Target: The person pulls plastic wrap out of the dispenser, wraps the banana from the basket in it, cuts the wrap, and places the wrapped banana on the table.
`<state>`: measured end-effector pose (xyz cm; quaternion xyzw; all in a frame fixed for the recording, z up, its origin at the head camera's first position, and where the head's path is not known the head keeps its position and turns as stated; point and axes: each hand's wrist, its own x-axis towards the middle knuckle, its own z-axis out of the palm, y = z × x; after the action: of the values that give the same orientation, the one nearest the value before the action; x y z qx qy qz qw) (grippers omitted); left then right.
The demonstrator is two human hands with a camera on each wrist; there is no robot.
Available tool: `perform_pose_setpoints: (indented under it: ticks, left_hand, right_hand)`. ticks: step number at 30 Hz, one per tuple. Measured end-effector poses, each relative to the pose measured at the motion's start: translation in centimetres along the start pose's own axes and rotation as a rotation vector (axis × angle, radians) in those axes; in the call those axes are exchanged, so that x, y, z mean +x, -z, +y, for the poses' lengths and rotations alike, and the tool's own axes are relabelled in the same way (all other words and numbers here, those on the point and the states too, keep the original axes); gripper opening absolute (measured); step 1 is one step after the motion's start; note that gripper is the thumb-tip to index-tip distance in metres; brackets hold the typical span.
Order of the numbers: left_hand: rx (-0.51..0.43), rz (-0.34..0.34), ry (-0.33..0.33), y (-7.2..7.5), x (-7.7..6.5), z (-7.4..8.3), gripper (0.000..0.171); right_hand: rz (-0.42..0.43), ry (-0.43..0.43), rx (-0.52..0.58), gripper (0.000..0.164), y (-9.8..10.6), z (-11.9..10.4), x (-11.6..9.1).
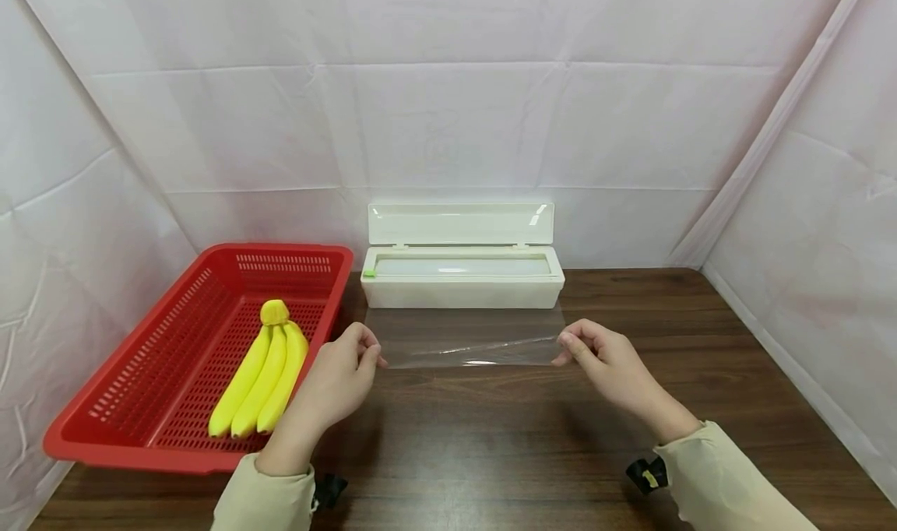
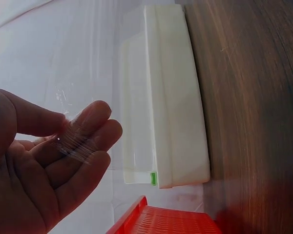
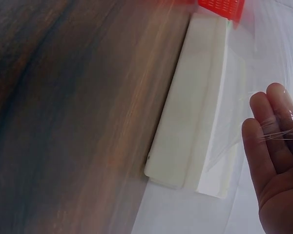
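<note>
A sheet of clear plastic wrap (image 1: 476, 344) stretches out from the front of a white wrap dispenser (image 1: 462, 291), whose lid (image 1: 461, 223) stands raised. My left hand (image 1: 342, 371) pinches the sheet's left corner between thumb and fingers; in the left wrist view the film creases across the fingertips (image 2: 95, 114). On the other side my right hand (image 1: 613, 367) pinches the right corner, and the right wrist view shows film gathered over its fingers (image 3: 271, 122). A small green piece (image 1: 369, 273) sits at the dispenser's left end.
Left of the dispenser, a red plastic basket (image 1: 203, 459) holds a bunch of yellow bananas (image 1: 269, 375). The dark wooden table (image 1: 476, 445) meets white cloth walls (image 1: 448, 126) at the back and sides.
</note>
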<state>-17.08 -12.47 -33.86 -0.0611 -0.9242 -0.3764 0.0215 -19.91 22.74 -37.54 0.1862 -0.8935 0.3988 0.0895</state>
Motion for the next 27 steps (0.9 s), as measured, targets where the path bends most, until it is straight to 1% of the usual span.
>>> perform_pose_setpoints:
  ticks: [7,17,27]
  left_hand:
    - [0.014,-0.019,0.005,-0.08,-0.01,0.04,0.008]
    - [0.034,-0.064,-0.010,-0.13,-0.33,-0.23,0.007]
    - [0.008,-0.105,-0.012,-0.22,-0.29,-0.61,0.009]
  right_hand:
    - [-0.003,0.002,0.007,0.021,-0.19,0.19,-0.16]
    - [-0.029,-0.022,0.018,0.023,-0.48,0.35,-0.52]
    - [-0.034,-0.037,0.007,0.020,-0.70,0.46,-0.69]
